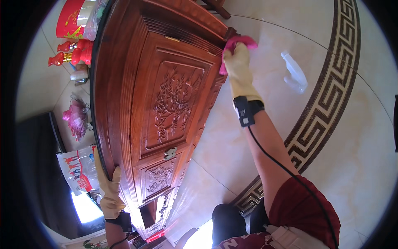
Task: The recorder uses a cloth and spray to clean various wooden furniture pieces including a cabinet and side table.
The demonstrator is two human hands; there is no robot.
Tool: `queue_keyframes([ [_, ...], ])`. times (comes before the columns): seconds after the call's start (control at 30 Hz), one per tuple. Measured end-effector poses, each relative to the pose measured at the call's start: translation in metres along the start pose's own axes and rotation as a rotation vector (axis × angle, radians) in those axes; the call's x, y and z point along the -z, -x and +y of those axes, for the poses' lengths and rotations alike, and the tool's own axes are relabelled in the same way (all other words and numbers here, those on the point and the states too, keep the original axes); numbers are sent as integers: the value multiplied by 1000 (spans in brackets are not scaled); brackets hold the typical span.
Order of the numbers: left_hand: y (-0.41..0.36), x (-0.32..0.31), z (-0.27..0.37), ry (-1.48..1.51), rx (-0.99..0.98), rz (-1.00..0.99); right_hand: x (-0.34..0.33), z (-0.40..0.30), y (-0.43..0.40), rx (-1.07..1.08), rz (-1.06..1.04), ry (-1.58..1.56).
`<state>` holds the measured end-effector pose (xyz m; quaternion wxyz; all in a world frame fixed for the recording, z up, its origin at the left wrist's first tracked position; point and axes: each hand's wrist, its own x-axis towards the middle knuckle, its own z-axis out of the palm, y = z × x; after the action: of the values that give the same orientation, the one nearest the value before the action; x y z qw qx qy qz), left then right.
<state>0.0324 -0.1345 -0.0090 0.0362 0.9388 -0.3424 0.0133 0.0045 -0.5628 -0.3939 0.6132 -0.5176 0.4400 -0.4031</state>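
My right hand (238, 63), in a cream rubber glove, grips a pink cloth (238, 40). It presses the cloth to the lower corner of a carved reddish-brown wooden cabinet (177, 102), close to the floor. The cloth is partly hidden by the glove and blurred. My left hand (109, 193) wears a matching glove and clasps the cabinet's dark top edge, fingers over the top and thumb on the front side. Beside those fingers lies a printed white plastic bag (77, 169). A metal latch (170, 153) sits on the carved door.
Along the cabinet top stand a black television (37, 162), a pink plastic bag (76, 117), red ornaments (70, 56) and a red container (69, 18). On the tiled floor is a whitish plastic bottle (295, 73) near a patterned border (323, 121). A black cable (279, 166) runs along my right arm.
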Motion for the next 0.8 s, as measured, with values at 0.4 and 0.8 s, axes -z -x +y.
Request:
queue_keyframes([
  [0.4,-7,-13,0,-12,-43,-3,-7,85,-52,161,208,-100],
  [0.8,3,-6,13,-35,-75,93,9,-39,-23,514,18,67],
])
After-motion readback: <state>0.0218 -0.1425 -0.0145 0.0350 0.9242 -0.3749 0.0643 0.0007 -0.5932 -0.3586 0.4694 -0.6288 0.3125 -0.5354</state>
